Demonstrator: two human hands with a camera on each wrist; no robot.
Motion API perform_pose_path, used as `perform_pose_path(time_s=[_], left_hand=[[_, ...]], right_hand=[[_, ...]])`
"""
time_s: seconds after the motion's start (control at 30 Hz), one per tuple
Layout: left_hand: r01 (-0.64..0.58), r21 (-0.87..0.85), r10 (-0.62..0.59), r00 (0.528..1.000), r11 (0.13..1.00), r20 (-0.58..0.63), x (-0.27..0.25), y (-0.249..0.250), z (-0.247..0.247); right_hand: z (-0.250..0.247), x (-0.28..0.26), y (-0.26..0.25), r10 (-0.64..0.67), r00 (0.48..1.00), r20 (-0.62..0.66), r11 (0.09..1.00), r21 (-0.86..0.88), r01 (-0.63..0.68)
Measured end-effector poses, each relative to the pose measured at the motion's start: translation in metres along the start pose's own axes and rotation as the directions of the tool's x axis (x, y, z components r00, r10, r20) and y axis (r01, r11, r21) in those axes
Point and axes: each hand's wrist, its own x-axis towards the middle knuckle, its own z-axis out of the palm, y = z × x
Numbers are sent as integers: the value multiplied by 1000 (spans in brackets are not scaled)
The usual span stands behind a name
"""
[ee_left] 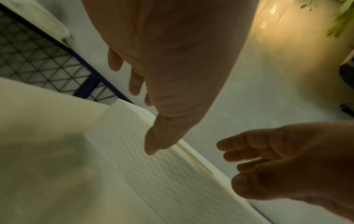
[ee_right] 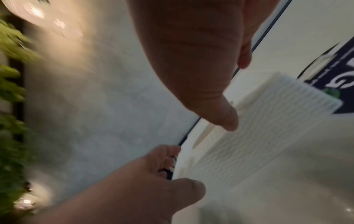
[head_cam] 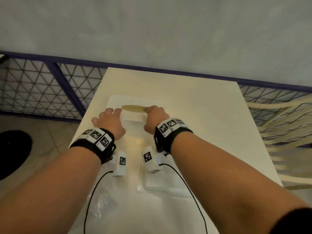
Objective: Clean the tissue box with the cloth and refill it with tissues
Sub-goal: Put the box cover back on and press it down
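A white tissue box [head_cam: 131, 100] with ribbed sides and a pale oval slot [head_cam: 133, 108] lies on the white table [head_cam: 211, 119]. My left hand [head_cam: 108, 116] is at its left end with the fingers spread and straight. In the left wrist view the left thumb [ee_left: 151, 147] touches the ribbed side of the box [ee_left: 153, 181]. My right hand [head_cam: 152, 114] is at the right end of the slot. Its thumb [ee_right: 229, 121] rests against the ribbed side of the box [ee_right: 258, 136], and its fingers hang loosely curved. Neither hand holds anything. No cloth shows.
Near the table's front lies a white tissue pack in clear wrap [head_cam: 157, 184], with crumpled clear plastic [head_cam: 101, 201] to its left. A cream chair [head_cam: 287, 125] stands on the right. A blue-framed mesh fence [head_cam: 33, 92] runs behind. A black object [head_cam: 11, 152] lies on the floor.
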Motion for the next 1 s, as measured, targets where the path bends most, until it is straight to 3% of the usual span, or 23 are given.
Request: perform_pose_path(time_s=[0.1,0.23,0.3,0.4,0.53,0.63,0.83,1.0], left_hand=[[-66,-7,66,997,998,46,20,-13,2],[-63,-60,70,990,996,123,37,-27,11],[-69,-103,79,992,992,100,38,-32,15],[-82,-151,78,996,985,-32,27,-33,7],[-172,-273,113,969,947,-222,-13,-32,-31],[-339,-339,252,928,878,-275,-66,-27,-45],[-466,-534,455,876,706,-162,-150,-8,-7],[-426,-566,501,865,706,-25,-165,-4,35]], right_hand=[[2,27,-17,39,998,52,995,-98,-33],[21,52,-23,42,993,112,979,-202,-18],[27,58,-26,35,992,125,978,-210,-8],[18,53,-28,2,998,66,978,-208,12],[-24,2,-12,-92,990,-110,983,-168,73],[-48,-65,18,-122,980,-160,988,-115,104],[-7,-167,81,-24,995,-101,995,-96,14],[46,-194,108,50,997,-56,998,-46,-52]])
